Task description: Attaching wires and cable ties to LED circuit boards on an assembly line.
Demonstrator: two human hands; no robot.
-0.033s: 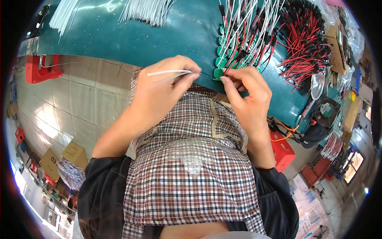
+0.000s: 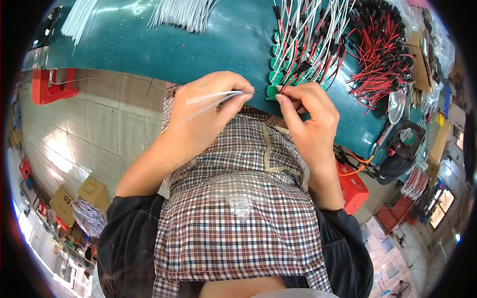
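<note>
Pinched between thumb and forefinger of my left hand (image 2: 208, 104) are thin white wires (image 2: 211, 97), their loose ends blurred over the back of the hand. The tips point right, toward a small green circuit board (image 2: 272, 92) at the table's near edge. Closed at this board is my right hand (image 2: 313, 109), thumb and forefinger on a red-and-black wire (image 2: 293, 79) end. Its fingertips partly hide the board and the wire's end. Beyond, rows of green boards lie under a tangle of white, red and black wires (image 2: 318, 39).
On the green table (image 2: 149, 54) lie white wire bundles (image 2: 184, 15) at the far left and a heap of red-and-black wires (image 2: 382, 54) at right. A soldering iron (image 2: 381, 135) and a small fan (image 2: 410, 136) are at the right edge. Red stools (image 2: 42, 87) stand below.
The white wires in my left hand have swung, their loose ends fanning out and down. My left fingertips have shifted slightly right. The right hand stays almost still.
</note>
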